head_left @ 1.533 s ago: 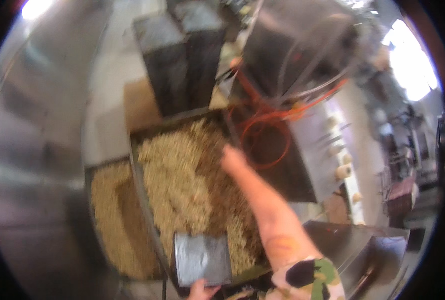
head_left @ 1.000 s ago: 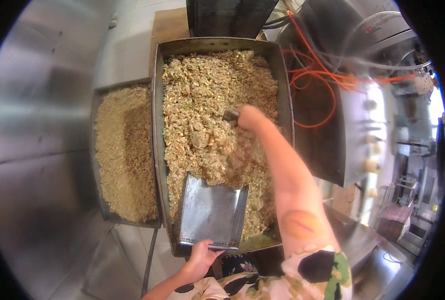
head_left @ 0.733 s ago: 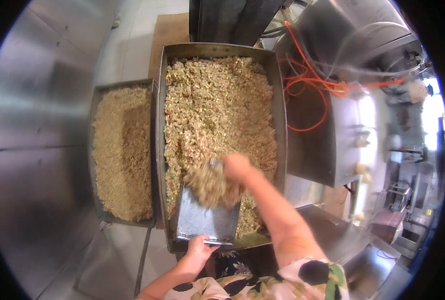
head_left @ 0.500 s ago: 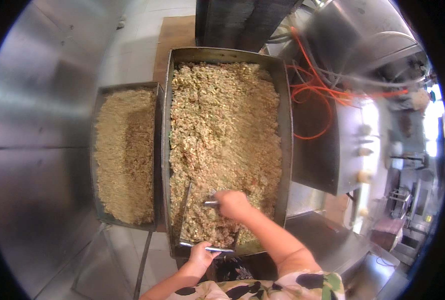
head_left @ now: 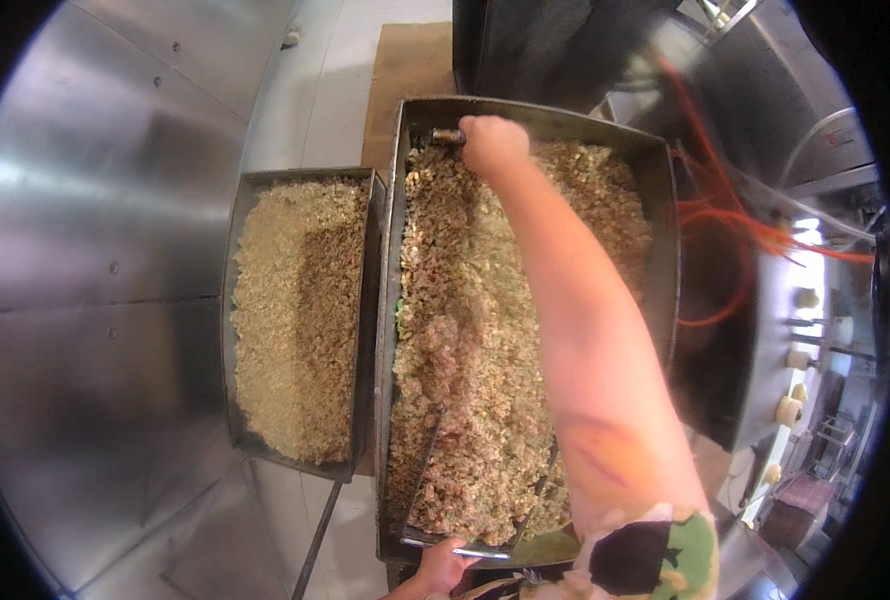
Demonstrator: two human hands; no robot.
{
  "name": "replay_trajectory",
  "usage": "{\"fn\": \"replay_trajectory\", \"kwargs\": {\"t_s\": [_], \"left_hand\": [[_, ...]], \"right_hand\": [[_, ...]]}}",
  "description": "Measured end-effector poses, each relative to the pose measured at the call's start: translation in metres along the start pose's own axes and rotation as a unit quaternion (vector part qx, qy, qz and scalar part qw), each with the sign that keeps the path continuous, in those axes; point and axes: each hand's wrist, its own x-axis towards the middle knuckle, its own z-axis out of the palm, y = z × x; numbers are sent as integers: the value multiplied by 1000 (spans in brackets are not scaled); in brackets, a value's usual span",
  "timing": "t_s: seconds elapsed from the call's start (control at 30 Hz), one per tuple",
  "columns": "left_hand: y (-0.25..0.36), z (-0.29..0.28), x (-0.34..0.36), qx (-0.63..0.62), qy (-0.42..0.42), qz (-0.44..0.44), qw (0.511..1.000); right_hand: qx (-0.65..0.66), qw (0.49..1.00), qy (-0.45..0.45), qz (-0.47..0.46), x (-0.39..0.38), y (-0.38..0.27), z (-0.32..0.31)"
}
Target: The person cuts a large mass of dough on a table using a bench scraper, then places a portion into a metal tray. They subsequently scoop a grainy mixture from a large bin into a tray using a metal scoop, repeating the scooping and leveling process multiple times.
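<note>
A large deep metal tray (head_left: 392,330) in front of me is filled with a loose, crumbly tan-brown mix (head_left: 495,270) that looks like nuts or oat flakes. At its far left corner my right hand (head_left: 495,145) is closed round the short handle of a metal tool (head_left: 448,136); the tool's working end is hidden. My left hand (head_left: 443,568) grips the near rim of a smaller metal pan (head_left: 480,552), which rests tilted inside the big tray's near end, heaped with the same mix. My right forearm covers the tray's right part.
A narrower metal tray (head_left: 233,350) of similar mix stands to the left, beside a steel wall (head_left: 85,260). Beyond the big tray rises a dark metal block (head_left: 555,60). Orange hose (head_left: 725,215) loops on the right, near a metal unit with knobs (head_left: 790,410).
My right hand has moved with the tool from the pan to the big tray's far left corner. The pan holds a fuller heap. The view has shifted, so the trays appear further right.
</note>
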Motion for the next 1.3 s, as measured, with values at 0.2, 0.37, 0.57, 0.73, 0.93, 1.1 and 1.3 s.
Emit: {"fn": "replay_trajectory", "kwargs": {"t_s": [0.2,0.37,0.57,0.73,0.93,1.1,1.3], "left_hand": [[39,14,-23,467,10,115,877],[-29,-27,20,419,6,185,889],[-4,-10,10,123,-24,98,987],[-9,-4,35,-265,79,-41,960],[-8,-2,36,-239,31,-9,971],[-15,-6,45,-263,33,-8,964],[-15,-4,30,-263,35,66,962]], "right_hand": [[-18,987,-155,-24,34,19,7],[22,956,-291,9,-22,22,28],[148,935,-314,71,-116,32,54],[163,956,-244,16,-205,46,69],[14,992,-121,-39,-341,-14,30],[16,997,37,-60,-438,-53,27],[128,954,-238,130,-372,-19,-35]]}}
